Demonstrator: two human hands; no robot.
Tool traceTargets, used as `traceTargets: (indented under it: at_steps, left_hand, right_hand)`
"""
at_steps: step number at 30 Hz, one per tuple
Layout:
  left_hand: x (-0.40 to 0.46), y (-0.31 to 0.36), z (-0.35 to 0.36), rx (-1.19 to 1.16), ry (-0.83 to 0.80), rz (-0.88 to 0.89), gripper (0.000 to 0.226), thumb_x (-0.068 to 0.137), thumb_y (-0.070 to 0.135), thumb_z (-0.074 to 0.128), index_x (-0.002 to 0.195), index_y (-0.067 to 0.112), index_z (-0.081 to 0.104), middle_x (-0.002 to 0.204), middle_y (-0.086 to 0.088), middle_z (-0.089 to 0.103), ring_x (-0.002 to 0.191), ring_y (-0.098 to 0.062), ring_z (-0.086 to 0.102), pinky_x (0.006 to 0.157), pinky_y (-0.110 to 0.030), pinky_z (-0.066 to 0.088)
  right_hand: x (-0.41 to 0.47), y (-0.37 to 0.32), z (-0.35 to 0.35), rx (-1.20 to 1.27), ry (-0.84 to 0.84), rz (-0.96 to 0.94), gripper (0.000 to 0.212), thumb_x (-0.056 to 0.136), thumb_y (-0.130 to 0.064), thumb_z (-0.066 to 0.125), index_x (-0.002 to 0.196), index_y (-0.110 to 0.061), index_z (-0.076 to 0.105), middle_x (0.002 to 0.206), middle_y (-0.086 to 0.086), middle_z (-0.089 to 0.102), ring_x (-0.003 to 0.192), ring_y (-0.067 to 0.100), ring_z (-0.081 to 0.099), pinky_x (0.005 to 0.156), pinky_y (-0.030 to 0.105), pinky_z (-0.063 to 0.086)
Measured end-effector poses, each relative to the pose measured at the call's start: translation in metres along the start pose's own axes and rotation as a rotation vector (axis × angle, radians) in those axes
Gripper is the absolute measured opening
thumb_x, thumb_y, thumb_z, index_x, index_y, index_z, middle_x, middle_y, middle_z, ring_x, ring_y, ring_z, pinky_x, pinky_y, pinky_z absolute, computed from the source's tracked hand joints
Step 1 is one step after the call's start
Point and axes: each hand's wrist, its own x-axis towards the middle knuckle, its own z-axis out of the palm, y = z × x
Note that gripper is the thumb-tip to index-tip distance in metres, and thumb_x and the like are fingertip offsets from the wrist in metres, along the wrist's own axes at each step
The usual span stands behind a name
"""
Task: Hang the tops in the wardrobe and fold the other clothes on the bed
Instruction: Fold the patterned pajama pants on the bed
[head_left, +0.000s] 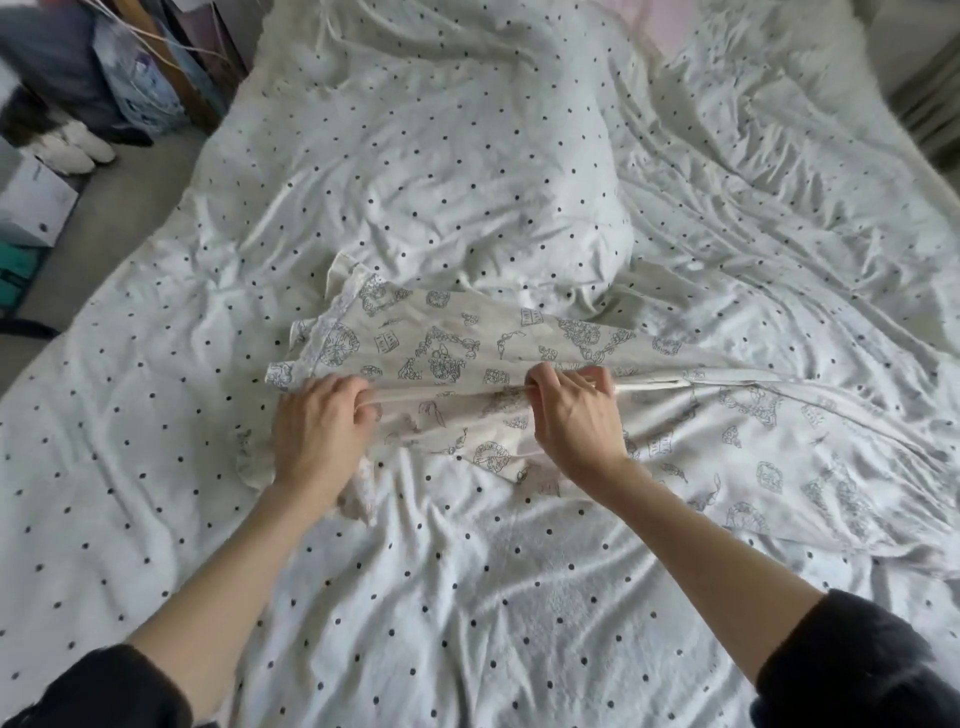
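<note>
Now my left hand (319, 423) and my right hand (571, 410) both pinch the folded edge of the printed garment (457, 348), which lies in the middle of the bed (467, 597), probably so the fold stays straight while I lay it flat
</note>
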Motion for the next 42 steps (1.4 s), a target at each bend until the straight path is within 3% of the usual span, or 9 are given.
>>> traceTargets:
  at_steps: [4,8,15,20,26,30,35,40,42]
  left_hand:
    - [0.051,-0.007,-0.017,0.017,0.026,-0.084,0.012,0.082,0.002,0.064,0.09,0.007,0.071,0.079,-0.013,0.07,0.062,-0.029,0.062,0.058,-0.035,0.046]
    - [0.113,-0.016,-0.016,0.105,-0.002,-0.021,0.016,0.087,0.006,0.06,0.098,0.011,0.069,0.088,-0.006,0.069,0.069,-0.02,0.056,0.065,-0.032,0.043]
    - [0.208,-0.024,0.022,0.207,-0.268,-0.103,0.016,0.094,0.017,0.055,0.097,0.023,0.069,0.077,0.008,0.06,0.076,-0.018,0.054,0.077,-0.029,0.035]
    - [0.219,-0.044,0.059,0.182,-0.343,-0.209,0.027,0.093,0.014,0.053,0.114,0.028,0.062,0.122,0.003,0.062,0.107,-0.024,0.058,0.094,-0.035,0.037]
    - [0.22,-0.063,0.061,0.189,-0.155,-0.191,0.028,0.092,0.012,0.055,0.117,0.019,0.063,0.119,-0.009,0.062,0.107,-0.03,0.056,0.089,-0.036,0.034]
    - [0.216,-0.076,0.05,0.011,-0.057,-0.296,0.029,0.095,0.026,0.049,0.121,0.015,0.057,0.121,-0.014,0.058,0.113,-0.034,0.052,0.094,-0.044,0.038]
    - [0.173,-0.121,0.046,-0.237,-0.198,-0.576,0.063,0.09,0.053,0.05,0.136,0.011,0.041,0.137,-0.014,0.045,0.122,-0.032,0.046,0.097,-0.042,0.04]
    - [0.118,-0.147,0.043,-0.581,-0.33,-0.973,0.05,0.082,0.064,0.052,0.085,0.015,0.06,0.078,-0.003,0.064,0.073,-0.024,0.062,0.059,-0.027,0.046]
    - [0.106,-0.147,0.04,-0.758,-0.381,-1.129,0.053,0.08,0.064,0.055,0.08,0.012,0.059,0.063,-0.003,0.066,0.056,-0.018,0.064,0.046,-0.022,0.047]
  right_hand:
    - [0.048,0.008,-0.005,0.018,-0.003,0.054,0.015,0.097,-0.012,0.05,0.092,-0.003,0.06,0.066,0.006,0.064,0.051,0.015,0.044,0.087,0.041,0.043]
    - [0.092,0.023,0.001,-0.025,-0.057,0.143,0.022,0.1,-0.021,0.042,0.104,-0.007,0.059,0.081,0.007,0.069,0.063,0.022,0.056,0.088,0.037,0.035]
    - [0.135,0.051,0.038,-0.061,-0.185,0.308,0.018,0.1,-0.018,0.039,0.108,-0.01,0.053,0.093,0.008,0.069,0.078,0.027,0.062,0.088,0.036,0.039]
    - [0.14,0.048,0.07,-0.082,-0.329,0.42,0.028,0.098,-0.025,0.04,0.122,-0.014,0.049,0.122,0.007,0.057,0.115,0.024,0.05,0.103,0.044,0.03]
    - [0.117,-0.01,0.091,-0.013,-0.234,0.09,0.043,0.098,-0.036,0.04,0.137,-0.02,0.042,0.151,0.005,0.033,0.141,0.023,0.025,0.116,0.053,0.006]
    - [0.121,-0.043,0.113,0.002,-0.412,-0.147,0.054,0.099,-0.046,0.028,0.148,-0.023,0.022,0.157,0.007,0.013,0.145,0.026,0.01,0.113,0.053,-0.009]
    - [0.142,-0.05,0.136,-0.015,-0.627,-0.08,0.058,0.098,-0.054,0.019,0.149,-0.03,0.012,0.159,0.001,0.004,0.146,0.019,0.001,0.111,0.051,-0.015]
    - [0.129,-0.07,0.134,0.044,-0.498,-0.031,0.055,0.097,-0.053,0.023,0.147,-0.03,0.021,0.159,0.002,0.009,0.146,0.021,0.002,0.112,0.058,-0.013]
    - [0.112,-0.084,0.132,0.08,-0.472,-0.087,0.058,0.096,-0.053,0.018,0.148,-0.027,0.022,0.158,0.003,0.011,0.146,0.023,0.004,0.112,0.058,-0.013]
